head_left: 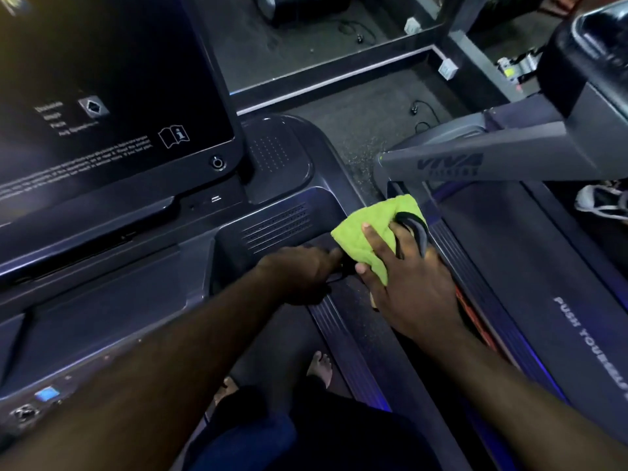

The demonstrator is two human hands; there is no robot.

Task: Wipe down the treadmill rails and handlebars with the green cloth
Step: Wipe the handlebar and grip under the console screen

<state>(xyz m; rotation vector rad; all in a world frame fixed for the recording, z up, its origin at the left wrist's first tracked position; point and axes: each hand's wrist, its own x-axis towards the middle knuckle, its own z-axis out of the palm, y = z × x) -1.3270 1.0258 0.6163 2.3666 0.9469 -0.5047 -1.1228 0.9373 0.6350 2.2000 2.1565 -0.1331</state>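
My right hand (407, 294) holds the green cloth (387, 209) to the right of the treadmill console, index finger stretched over it and thumb at its lower edge. A dark strap-like loop (413, 229) lies by its other fingers; I cannot tell what it is. To the left, my left hand (299, 277) curls round a short dark handlebar (339, 271) that sticks out below the console's vent grille. What the cloth rests on is hidden. The ribbed side rail (343, 338) runs down beneath both hands.
The console with its big dark screen (102, 96) fills the left. A neighbouring treadmill's grey upright (509, 158) and belt (591, 341) lie at the right, with a sneaker (601, 202) at the right edge. My bare foot (319, 367) stands on the belt below.
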